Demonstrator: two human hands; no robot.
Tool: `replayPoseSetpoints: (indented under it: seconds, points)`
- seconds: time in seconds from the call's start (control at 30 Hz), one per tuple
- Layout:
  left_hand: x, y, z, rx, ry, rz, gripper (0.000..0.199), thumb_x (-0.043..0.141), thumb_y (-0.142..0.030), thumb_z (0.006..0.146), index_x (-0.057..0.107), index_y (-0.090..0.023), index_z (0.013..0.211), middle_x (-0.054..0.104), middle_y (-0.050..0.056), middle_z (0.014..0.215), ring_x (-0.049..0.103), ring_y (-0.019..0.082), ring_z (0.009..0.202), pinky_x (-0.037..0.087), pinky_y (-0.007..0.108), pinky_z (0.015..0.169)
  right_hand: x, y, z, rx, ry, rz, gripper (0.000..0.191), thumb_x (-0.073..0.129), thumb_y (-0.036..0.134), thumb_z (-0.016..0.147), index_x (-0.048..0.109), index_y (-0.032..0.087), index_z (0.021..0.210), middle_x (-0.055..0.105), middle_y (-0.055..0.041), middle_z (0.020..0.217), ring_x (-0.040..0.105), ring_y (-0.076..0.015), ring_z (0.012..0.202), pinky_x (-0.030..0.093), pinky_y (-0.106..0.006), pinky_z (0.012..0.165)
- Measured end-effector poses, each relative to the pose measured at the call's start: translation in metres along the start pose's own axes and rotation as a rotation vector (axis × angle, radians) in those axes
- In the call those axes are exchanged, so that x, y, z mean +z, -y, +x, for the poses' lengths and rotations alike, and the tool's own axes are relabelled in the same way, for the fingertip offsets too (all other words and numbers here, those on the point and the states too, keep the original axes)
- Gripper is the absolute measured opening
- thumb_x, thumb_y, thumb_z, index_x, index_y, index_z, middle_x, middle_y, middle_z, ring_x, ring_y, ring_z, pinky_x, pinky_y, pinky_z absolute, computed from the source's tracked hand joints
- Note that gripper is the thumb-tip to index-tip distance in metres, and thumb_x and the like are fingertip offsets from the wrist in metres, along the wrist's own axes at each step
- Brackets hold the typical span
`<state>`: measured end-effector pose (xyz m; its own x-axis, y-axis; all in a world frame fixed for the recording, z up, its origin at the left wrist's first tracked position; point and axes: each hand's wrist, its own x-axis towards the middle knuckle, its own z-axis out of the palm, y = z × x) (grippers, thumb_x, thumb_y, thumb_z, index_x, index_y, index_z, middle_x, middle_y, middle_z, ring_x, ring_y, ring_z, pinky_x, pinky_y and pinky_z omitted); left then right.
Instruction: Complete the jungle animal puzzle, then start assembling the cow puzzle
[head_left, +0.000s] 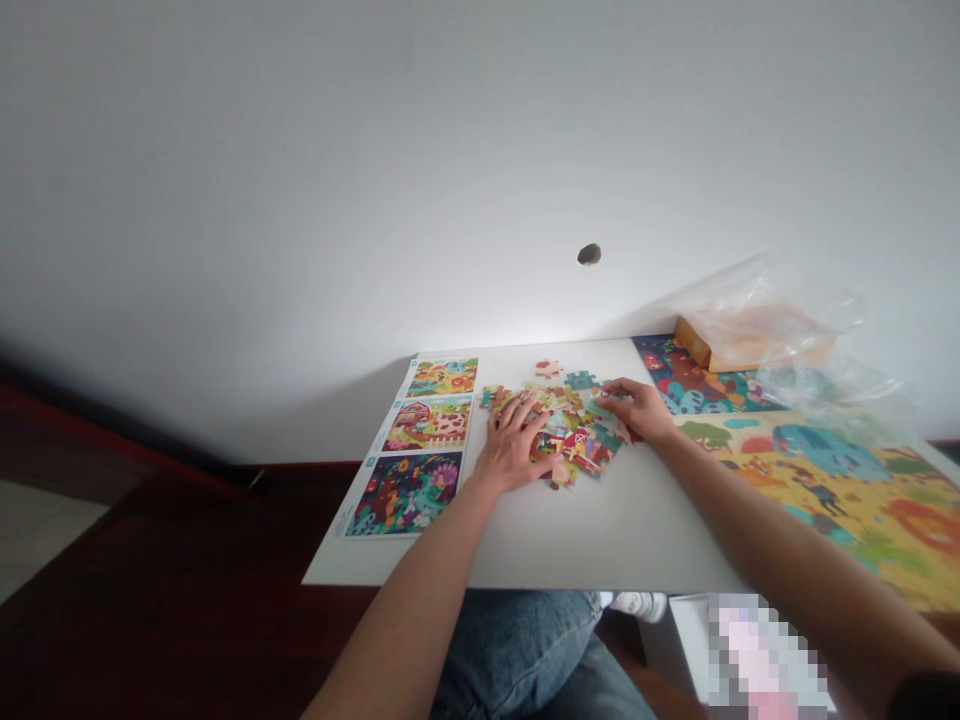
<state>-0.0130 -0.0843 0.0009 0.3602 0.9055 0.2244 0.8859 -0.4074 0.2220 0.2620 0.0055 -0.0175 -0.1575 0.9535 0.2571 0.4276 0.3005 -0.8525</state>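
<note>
Head view: two bare hands at work over one white table. One heap of puzzle pieces lies mid-table, between and under the hands; pieces overlap too much for a sure count.

Left hand palm down on the heap's near left side, fingers spread and loose, clenched on nothing. Right hand at the heap's right edge — thumb and fingertips pinching one small pale-and-teal piece.

Pieces flat, knobbed, brightly printed: red, teal, green, cream, yellow. One red-and-cream piece sits just beyond the heap, toward the wall; one teal piece at the far edge.

Left of the heap: one printed sheet, three pictures in a column — yellow animal scene, barn and cow, dark night scene. To the right, two large pictures lie flat: one dark picture, one yellow picture with blue elephant and orange lion. One orange box rests on the dark one, clear plastic draped over it.
</note>
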Motion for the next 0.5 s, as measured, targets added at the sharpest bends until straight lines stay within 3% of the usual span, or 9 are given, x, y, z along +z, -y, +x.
replayPoseSetpoints:
  seconds: [0.13,0.2,0.27,0.37,0.5]
  points:
    - [0.0,0.0,0.0,0.001,-0.006,-0.011,0.067,0.056,-0.063,0.085,0.05,-0.03,0.142,0.034,0.006,0.159,0.024,0.032,0.147,0.022,0.055,0.117,0.001,0.003,0.001,-0.051,-0.1,0.013,0.038,0.066,0.056,0.081,0.073,0.02,0.09,0.074,-0.0067,0.091,0.066,-0.0249,0.089,0.051,-0.039,0.085]
    - [0.0,0.0,0.0,0.007,-0.013,-0.009,0.065,0.056,-0.061,0.085,0.05,-0.029,0.142,0.034,0.006,0.159,0.024,0.032,0.147,0.023,0.054,0.118,-0.001,0.002,0.003,-0.149,-0.147,-0.116,0.032,0.061,0.05,0.086,0.077,0.023,0.092,0.073,-0.008,0.103,0.063,-0.0264,0.098,0.048,-0.043,0.094]
    - [0.001,0.0,0.0,0.012,-0.017,-0.006,0.064,0.057,-0.06,0.085,0.05,-0.029,0.142,0.035,0.006,0.158,0.024,0.031,0.147,0.023,0.054,0.117,-0.002,-0.001,0.004,-0.228,-0.106,-0.269,0.025,0.059,0.037,0.087,0.078,0.026,0.097,0.069,-0.0072,0.118,0.058,-0.0284,0.108,0.045,-0.046,0.099]
    - [0.002,0.0,0.001,0.012,-0.024,-0.003,0.063,0.057,-0.059,0.086,0.051,-0.029,0.141,0.035,0.006,0.158,0.024,0.031,0.147,0.023,0.054,0.118,-0.002,-0.008,0.006,-0.253,0.035,-0.395,0.036,0.056,0.019,0.077,0.078,0.029,0.105,0.064,-0.003,0.129,0.055,-0.0289,0.116,0.043,-0.046,0.103]
    - [0.002,0.0,0.0,0.008,-0.018,0.001,0.062,0.055,-0.059,0.087,0.051,-0.029,0.141,0.035,0.006,0.158,0.025,0.031,0.146,0.024,0.053,0.117,0.0,-0.015,0.009,-0.177,-0.018,-0.499,0.053,0.052,0.014,0.076,0.068,0.025,0.125,0.063,-0.003,0.133,0.053,-0.0275,0.121,0.043,-0.042,0.104]
